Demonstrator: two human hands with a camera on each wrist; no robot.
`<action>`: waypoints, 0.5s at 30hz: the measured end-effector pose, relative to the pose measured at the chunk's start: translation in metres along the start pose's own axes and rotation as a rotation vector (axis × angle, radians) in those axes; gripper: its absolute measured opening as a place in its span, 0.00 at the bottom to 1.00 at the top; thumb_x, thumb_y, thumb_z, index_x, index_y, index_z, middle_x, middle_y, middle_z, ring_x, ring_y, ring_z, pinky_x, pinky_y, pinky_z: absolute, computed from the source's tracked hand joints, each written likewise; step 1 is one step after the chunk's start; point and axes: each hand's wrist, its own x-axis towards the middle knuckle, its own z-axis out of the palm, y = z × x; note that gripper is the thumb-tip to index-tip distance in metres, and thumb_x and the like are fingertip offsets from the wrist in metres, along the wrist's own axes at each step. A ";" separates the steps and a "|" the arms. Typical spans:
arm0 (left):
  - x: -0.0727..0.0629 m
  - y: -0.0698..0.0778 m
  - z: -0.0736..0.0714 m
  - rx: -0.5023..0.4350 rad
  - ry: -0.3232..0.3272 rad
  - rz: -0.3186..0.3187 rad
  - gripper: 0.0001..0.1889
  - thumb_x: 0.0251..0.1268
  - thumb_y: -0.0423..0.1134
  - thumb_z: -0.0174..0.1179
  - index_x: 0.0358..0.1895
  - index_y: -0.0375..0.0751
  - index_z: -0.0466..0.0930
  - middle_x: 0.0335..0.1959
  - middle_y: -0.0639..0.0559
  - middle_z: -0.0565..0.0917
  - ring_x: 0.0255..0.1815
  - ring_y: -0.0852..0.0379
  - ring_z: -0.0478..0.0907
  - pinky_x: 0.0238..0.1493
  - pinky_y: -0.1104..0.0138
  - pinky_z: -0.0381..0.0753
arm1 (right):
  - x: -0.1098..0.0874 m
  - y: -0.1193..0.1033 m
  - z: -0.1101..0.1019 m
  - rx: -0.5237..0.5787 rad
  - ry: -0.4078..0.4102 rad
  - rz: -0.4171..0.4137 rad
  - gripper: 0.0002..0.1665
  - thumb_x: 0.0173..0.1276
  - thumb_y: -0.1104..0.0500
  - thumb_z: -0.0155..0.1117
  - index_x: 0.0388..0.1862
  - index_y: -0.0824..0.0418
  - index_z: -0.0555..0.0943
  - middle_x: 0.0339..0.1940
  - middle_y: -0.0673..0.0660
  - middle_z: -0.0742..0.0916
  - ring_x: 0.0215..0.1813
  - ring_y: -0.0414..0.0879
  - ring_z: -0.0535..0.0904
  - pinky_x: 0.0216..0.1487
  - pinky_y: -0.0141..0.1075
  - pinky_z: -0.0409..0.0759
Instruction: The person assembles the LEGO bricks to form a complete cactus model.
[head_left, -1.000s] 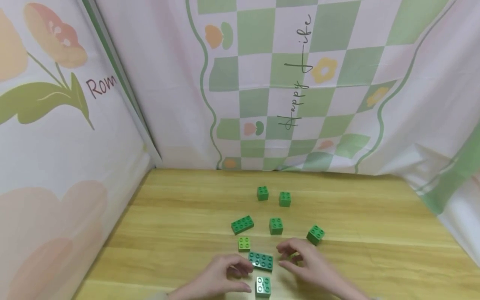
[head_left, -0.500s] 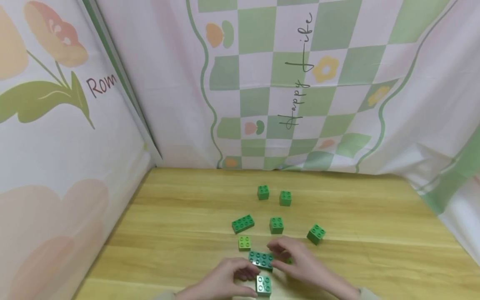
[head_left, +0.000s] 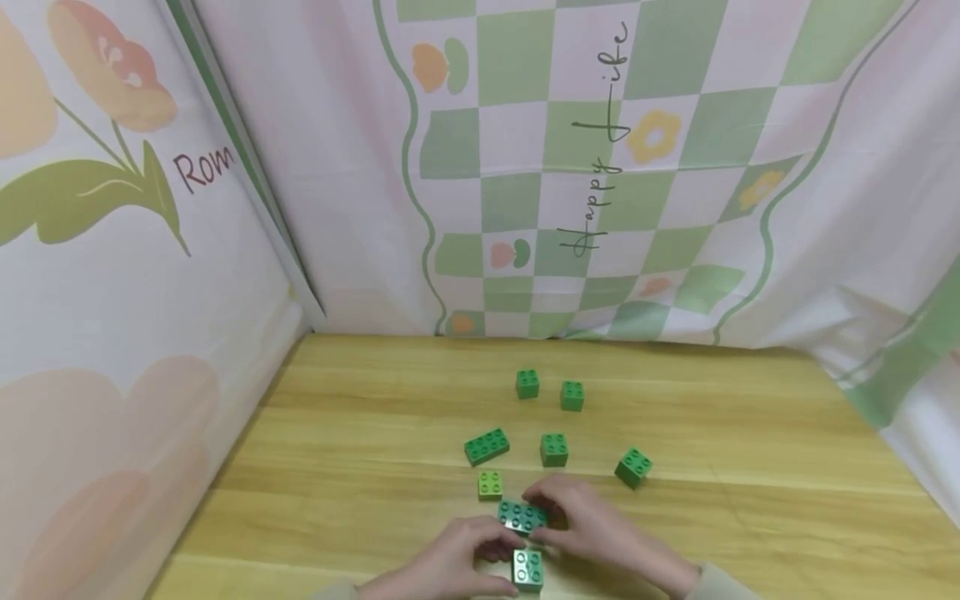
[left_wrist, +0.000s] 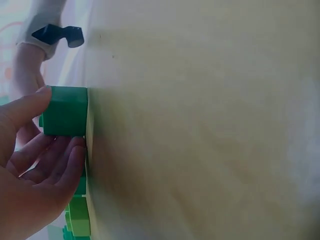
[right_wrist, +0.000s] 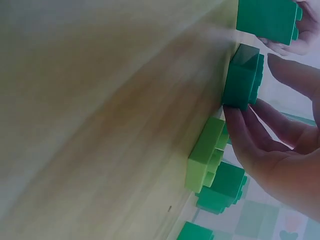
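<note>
My left hand [head_left: 472,554] pinches a square green building brick [head_left: 527,571] near the table's front edge. In the left wrist view, the thumb [left_wrist: 37,107] lies against one side of that brick and the fingers against the other. Just beyond it lies a long dark green brick [head_left: 517,516]. The right hand [head_left: 588,521] reaches around the long brick's right end. Its fingers [right_wrist: 237,135] touch the far side in the right wrist view, while the thumb [right_wrist: 285,72] stands slightly apart above the studs. Part of the long brick is hidden behind the right hand.
A small lime brick [head_left: 490,485] sits behind the long one, and another long green brick [head_left: 487,447] lies farther back. Square green bricks stand at the middle [head_left: 554,450], the right [head_left: 633,467] and the back [head_left: 527,384]. Patterned curtains [head_left: 570,167] border the wooden table [head_left: 360,433].
My right hand has moved left and come around the long brick's end. The left hand has moved right onto the square brick. A lime patch glimpsed under the right hand is now hidden.
</note>
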 end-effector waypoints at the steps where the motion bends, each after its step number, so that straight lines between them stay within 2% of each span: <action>1: 0.000 0.000 0.000 0.002 -0.003 0.003 0.22 0.58 0.43 0.71 0.56 0.46 0.80 0.51 0.59 0.85 0.48 0.75 0.79 0.49 0.78 0.82 | 0.001 0.000 0.000 -0.008 -0.004 0.000 0.24 0.59 0.51 0.73 0.52 0.59 0.82 0.48 0.50 0.87 0.48 0.40 0.82 0.50 0.32 0.83; 6: 0.002 -0.002 0.001 -0.017 -0.012 -0.034 0.20 0.59 0.43 0.70 0.55 0.48 0.81 0.51 0.60 0.85 0.47 0.76 0.79 0.48 0.80 0.81 | 0.003 -0.002 0.002 -0.027 -0.018 -0.014 0.25 0.57 0.50 0.75 0.51 0.58 0.82 0.47 0.49 0.87 0.48 0.39 0.81 0.50 0.31 0.83; 15: 0.004 -0.002 0.001 -0.037 -0.016 -0.049 0.19 0.60 0.41 0.70 0.54 0.48 0.81 0.51 0.60 0.85 0.47 0.77 0.79 0.48 0.80 0.81 | 0.004 -0.002 0.005 -0.069 -0.019 -0.029 0.24 0.55 0.54 0.75 0.50 0.57 0.82 0.46 0.48 0.86 0.46 0.37 0.80 0.48 0.28 0.83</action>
